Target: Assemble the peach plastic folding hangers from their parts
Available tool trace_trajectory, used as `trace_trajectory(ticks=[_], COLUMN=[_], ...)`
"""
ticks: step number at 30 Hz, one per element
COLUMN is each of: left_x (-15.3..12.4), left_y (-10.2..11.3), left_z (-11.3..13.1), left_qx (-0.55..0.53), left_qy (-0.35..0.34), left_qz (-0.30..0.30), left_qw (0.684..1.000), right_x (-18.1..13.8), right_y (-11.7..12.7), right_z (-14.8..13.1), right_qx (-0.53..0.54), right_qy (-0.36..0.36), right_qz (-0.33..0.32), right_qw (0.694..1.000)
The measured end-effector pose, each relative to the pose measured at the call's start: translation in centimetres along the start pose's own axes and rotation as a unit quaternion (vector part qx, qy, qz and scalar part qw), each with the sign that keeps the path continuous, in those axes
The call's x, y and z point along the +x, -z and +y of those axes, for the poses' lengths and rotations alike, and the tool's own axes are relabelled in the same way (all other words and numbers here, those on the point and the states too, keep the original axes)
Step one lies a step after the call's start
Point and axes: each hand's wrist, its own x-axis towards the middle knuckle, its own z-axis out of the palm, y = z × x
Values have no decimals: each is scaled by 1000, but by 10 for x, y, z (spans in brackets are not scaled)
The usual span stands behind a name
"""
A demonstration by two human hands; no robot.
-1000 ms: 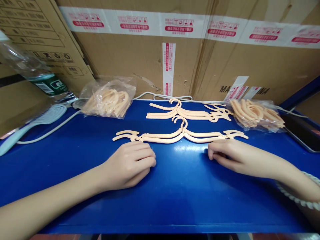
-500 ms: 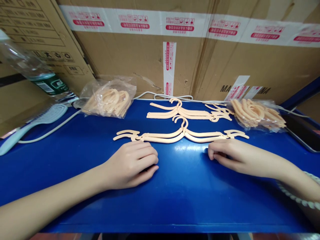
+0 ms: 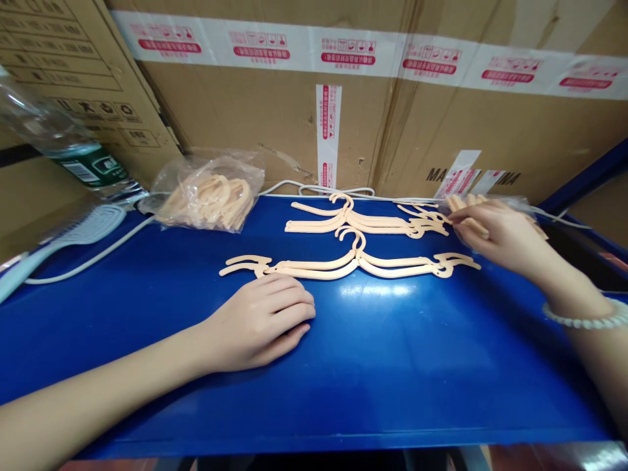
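My left hand (image 3: pixel 267 320) rests palm down on the blue table (image 3: pixel 343 392), fingers loosely bent and side by side, with nothing visible in it. Just beyond it lies a folding hanger (image 3: pixel 324 269), pale peach, its hook pointing away from me and its end clips spread outward. Behind that are another hook and several hanger arms (image 3: pixel 314 226). At the right, my right hand (image 3: pixel 500 235) reaches over a clear bag of hanger parts (image 3: pixel 473 227) and covers much of it. Its visible fingers are apart around some parts; the other fingertips are hidden.
Another clear bag of hanger parts (image 3: pixel 210 199) lies at the back left. Beside it are a light blue hairbrush (image 3: pixel 93 226) and a plastic bottle (image 3: pixel 88 163). Taped cardboard boxes (image 3: pixel 235 118) stand behind the table. A white cable (image 3: pixel 279 190) runs along the back.
My right hand has moved from beside the near hanger's right end, back and to the right, onto the bag of hanger parts. My left hand stays nearly in place.
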Motion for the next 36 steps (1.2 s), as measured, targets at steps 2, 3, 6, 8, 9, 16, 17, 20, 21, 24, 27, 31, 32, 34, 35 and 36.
trace_trajectory(ticks=[2, 3, 6, 8, 9, 16, 17, 20, 21, 24, 27, 31, 32, 34, 35, 36], left_x=[-1, -1, 0, 2, 3, 6, 6, 6, 6, 4, 3, 2, 2, 3, 3, 3], left_y=[-1, -1, -1, -1, -1, 3, 3, 2, 2, 1, 0, -1, -1, -1, -1, 0], left_z=[0, 1, 1, 2, 3, 5, 5, 5, 5, 5, 4, 3, 3, 4, 4, 4], left_qx=[0, 0, 2, 5, 8, 24, 26, 26, 25, 19, 15, 7, 6, 8, 10, 12], left_qy=[1, 0, -5, -10, -12, -22, -24, -24, -22, -19, -18, -15, -15, -17, -18, -19], left_qz=[-1, 0, 1, 3, 3, 4, 4, 4, 4, 0, -1, -2, -1, 2, 5, 7], left_qw=[1000, 1000, 1000, 1000, 1000, 999, 999, 999, 999, 1000, 1000, 1000, 1000, 1000, 1000, 1000], right_x=[1, 1, 1, 0, 0, -2, -2, 1, 2, 6, 13, 32, 38, 53, 60, 66], right_y=[-5, -8, -17, -24, -27, -37, -37, -38, -39, -41, -39, -29, -27, -27, -29, -33], right_z=[10, 12, 15, 17, 18, 18, 17, 17, 17, 19, 16, 16, 17, 22, 26, 29], right_qx=[-43, -61, -127, -169, -181, -231, -235, -243, -245, -249, -232, -198, -194, -187, -179, -170], right_qy=[3, 9, 25, 27, 28, 22, 18, 10, 7, -4, -22, -38, -38, -35, -33, -31], right_qz=[-12, -19, -42, -59, -67, -98, -100, -104, -103, -100, -110, -128, -130, -133, -134, -134], right_qw=[999, 998, 991, 984, 981, 968, 967, 964, 964, 963, 966, 971, 972, 973, 974, 976])
